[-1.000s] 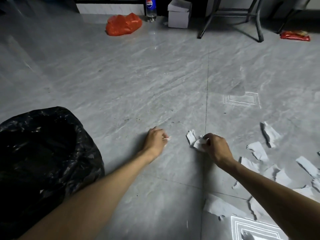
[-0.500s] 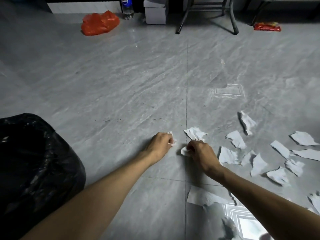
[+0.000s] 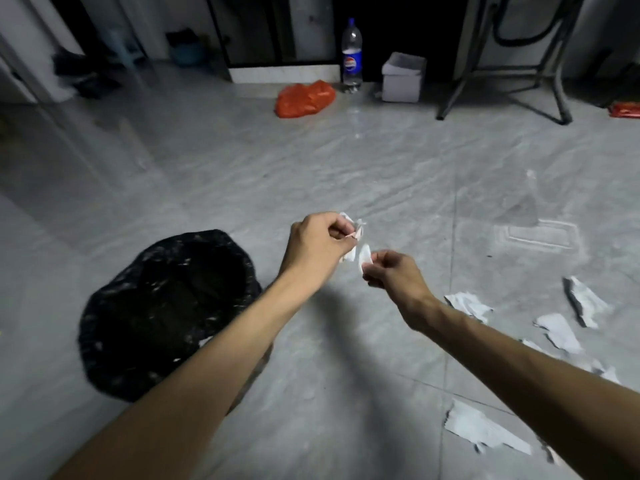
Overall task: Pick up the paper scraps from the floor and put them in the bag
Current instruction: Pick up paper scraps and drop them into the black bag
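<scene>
Nearest, loose paper scraps [image 3: 485, 432] lie scattered on the grey floor [image 3: 346, 393] at the right. The open black bag [image 3: 166, 313] sits on the floor at the left, under the left forearm. Above the floor, the left hand [image 3: 317, 245] is curled tight around a crumpled scrap [image 3: 356, 226]; just beside it, the right hand [image 3: 393, 277] pinches a white scrap [image 3: 364, 258]. Far back: an orange bag [image 3: 304, 98], a bottle [image 3: 352, 53] and a white box [image 3: 403, 77].

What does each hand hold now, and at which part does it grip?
The left hand pinches crumpled paper scraps at their near edge. The right hand pinches one white scrap by its lower end, between thumb and fingertips.
</scene>
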